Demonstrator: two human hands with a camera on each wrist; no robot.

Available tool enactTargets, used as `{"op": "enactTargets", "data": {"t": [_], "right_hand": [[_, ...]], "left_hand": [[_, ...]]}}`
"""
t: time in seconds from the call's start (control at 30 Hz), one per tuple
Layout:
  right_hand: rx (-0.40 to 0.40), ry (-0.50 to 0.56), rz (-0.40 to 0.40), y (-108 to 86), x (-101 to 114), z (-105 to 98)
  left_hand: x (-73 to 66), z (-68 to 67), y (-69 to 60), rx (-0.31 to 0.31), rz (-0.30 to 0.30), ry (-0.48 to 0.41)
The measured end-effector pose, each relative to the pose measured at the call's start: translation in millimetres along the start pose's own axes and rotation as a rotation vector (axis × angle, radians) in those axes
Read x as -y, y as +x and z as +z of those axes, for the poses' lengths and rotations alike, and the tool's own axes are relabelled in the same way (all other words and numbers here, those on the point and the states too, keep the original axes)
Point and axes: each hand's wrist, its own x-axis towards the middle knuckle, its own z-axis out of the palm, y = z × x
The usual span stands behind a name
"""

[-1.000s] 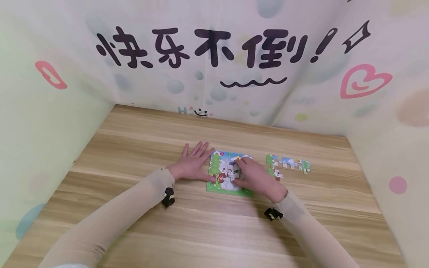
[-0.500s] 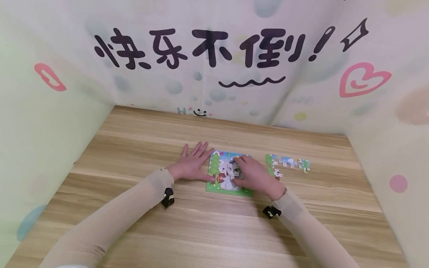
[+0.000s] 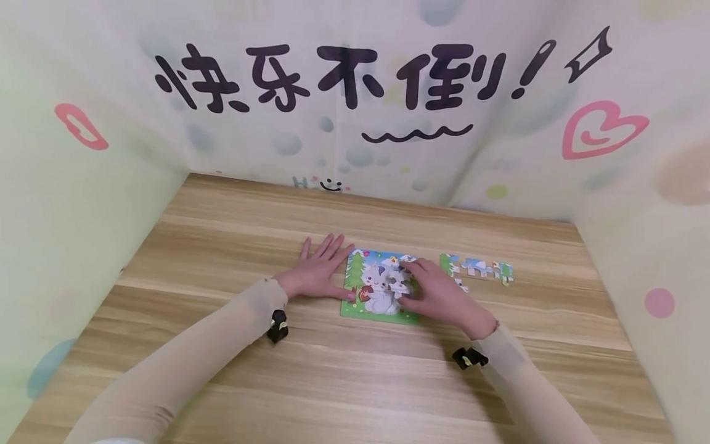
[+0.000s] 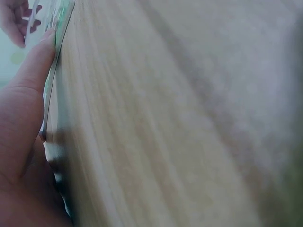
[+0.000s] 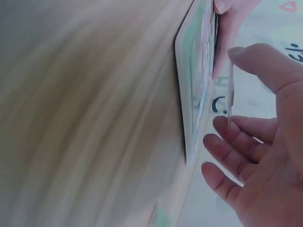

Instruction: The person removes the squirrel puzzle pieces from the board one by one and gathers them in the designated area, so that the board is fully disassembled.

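A square jigsaw puzzle (image 3: 371, 316) with a green and blue border and a grey-white animal picture lies flat on the wooden table. My left hand (image 3: 313, 275) rests at its left side with fingers spread, the thumb on the puzzle's left edge; that thumb also shows in the left wrist view. Over the puzzle's right part, my right hand (image 3: 446, 299) pinches a jigsaw piece (image 5: 230, 97) between thumb and fingers. The right wrist view shows this piece edge-on, raised apart from the board. My right hand hides the puzzle's right edge.
To the right of the puzzle lie several loose jigsaw pieces (image 3: 475, 267), some partly behind my right hand. A printed cloth (image 3: 249, 151) with dark lettering stands along the table's back edge, and pale cloth walls line both sides.
My right hand has drawn back a little to the right with the piece, uncovering more of the animal picture. The left hand stays in place.
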Motion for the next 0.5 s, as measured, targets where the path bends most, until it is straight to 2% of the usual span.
{"op": "enactTargets", "data": {"t": [0.2,0.5], "right_hand": [[-0.063,0.032,-0.031,-23.9,-16.9,-9.2],[-0.065,0.066,0.084,-62.8,-39.9,-19.6]], "left_hand": [[-0.7,-1.4,1.6,-0.003,0.0,-0.006],[2.7,2.1,1.9,0.0,0.0,-0.026]]}}
